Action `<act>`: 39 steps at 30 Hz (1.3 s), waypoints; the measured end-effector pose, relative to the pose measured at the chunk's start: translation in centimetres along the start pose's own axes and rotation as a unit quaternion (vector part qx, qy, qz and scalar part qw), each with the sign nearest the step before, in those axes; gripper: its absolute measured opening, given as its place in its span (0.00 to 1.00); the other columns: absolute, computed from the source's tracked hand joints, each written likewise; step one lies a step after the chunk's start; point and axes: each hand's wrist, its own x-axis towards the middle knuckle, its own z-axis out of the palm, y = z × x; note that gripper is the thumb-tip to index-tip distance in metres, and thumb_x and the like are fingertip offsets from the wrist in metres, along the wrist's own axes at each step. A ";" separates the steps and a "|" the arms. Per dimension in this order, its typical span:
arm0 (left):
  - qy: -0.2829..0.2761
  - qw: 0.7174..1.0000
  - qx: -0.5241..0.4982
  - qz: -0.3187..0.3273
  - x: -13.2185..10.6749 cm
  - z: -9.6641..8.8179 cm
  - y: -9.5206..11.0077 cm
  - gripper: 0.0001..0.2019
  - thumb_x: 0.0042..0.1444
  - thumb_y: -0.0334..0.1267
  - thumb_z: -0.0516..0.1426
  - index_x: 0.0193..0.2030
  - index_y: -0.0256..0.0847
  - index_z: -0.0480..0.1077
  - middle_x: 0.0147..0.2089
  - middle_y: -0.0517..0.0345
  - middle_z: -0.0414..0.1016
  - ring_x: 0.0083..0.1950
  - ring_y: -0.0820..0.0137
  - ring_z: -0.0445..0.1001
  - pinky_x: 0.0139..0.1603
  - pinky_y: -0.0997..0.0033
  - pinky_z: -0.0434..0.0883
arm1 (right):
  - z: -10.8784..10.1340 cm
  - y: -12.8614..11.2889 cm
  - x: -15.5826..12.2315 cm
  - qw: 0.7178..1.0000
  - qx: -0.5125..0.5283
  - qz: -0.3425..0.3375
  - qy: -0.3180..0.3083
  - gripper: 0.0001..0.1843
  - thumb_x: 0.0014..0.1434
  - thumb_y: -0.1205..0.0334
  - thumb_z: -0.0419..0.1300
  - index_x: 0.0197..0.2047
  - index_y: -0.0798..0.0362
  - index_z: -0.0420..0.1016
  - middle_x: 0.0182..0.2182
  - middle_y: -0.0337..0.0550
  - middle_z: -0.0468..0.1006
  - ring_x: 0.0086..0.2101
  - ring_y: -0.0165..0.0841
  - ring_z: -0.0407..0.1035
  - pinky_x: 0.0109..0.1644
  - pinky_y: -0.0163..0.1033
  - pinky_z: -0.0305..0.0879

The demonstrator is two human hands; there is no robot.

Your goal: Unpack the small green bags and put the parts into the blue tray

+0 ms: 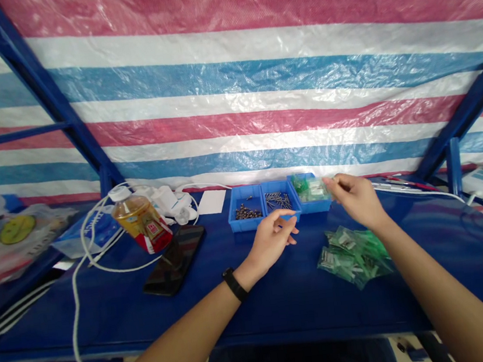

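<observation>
Three blue plastic bins stand in a row at the back of the blue table (pixel 239 304). The left bin (pixel 239 216) holds dark small screws (pixel 247 212), and the middle bin (pixel 281 196) holds thin metal pins (pixel 278 201). My left hand (pixel 271 242) hovers just in front of the middle bin, fingers loosely apart, holding nothing. My right hand (pixel 356 199) pinches the edge of a green-tinted plastic packet (pixel 310 189) lying in the right bin (pixel 321 206). More such packets (pixel 353 256) lie in a heap on the table below my right hand.
A black phone (pixel 174 261) and a yellow-filled plastic bottle (pixel 142 223) lie left of the bins, with a white cable (pixel 100 251) looping nearby. A white card (pixel 212 201) lies behind. A plastic bag (pixel 14 235) sits far left; a striped tarp (pixel 230 88) backs the table.
</observation>
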 end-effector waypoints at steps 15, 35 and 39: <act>-0.013 0.999 0.050 0.000 0.2 -0.5 -0.3 0.11 0.58 0.42 0.59 0.42 0.37 0.74 0.27 0.60 0.73 0.23 0.75 0.71 0.27 0.76 0.70 | 3.3 3.5 8.3 0.941 -0.239 0.012 -0.240 0.27 0.62 0.41 0.55 0.21 0.53 0.75 0.21 0.44 0.76 0.26 0.35 0.68 0.30 0.39 0.53; -0.032 0.994 0.105 0.014 -0.3 -0.1 0.2 0.09 0.60 0.38 0.57 0.42 0.37 0.76 0.27 0.60 0.73 0.24 0.74 0.73 0.27 0.76 0.71 | 1.4 0.7 8.3 0.866 -0.359 -0.025 -0.346 0.22 0.49 0.57 0.71 0.48 0.52 0.77 0.37 0.47 0.83 0.39 0.43 0.76 0.34 0.37 0.58; -0.032 0.993 0.113 0.018 -0.2 0.0 0.0 0.08 0.60 0.38 0.57 0.42 0.37 0.76 0.26 0.60 0.73 0.23 0.73 0.73 0.27 0.76 0.71 | 2.6 1.1 9.4 0.843 -0.352 -0.059 -0.402 0.21 0.47 0.62 0.71 0.46 0.51 0.79 0.36 0.43 0.83 0.36 0.39 0.76 0.32 0.35 0.58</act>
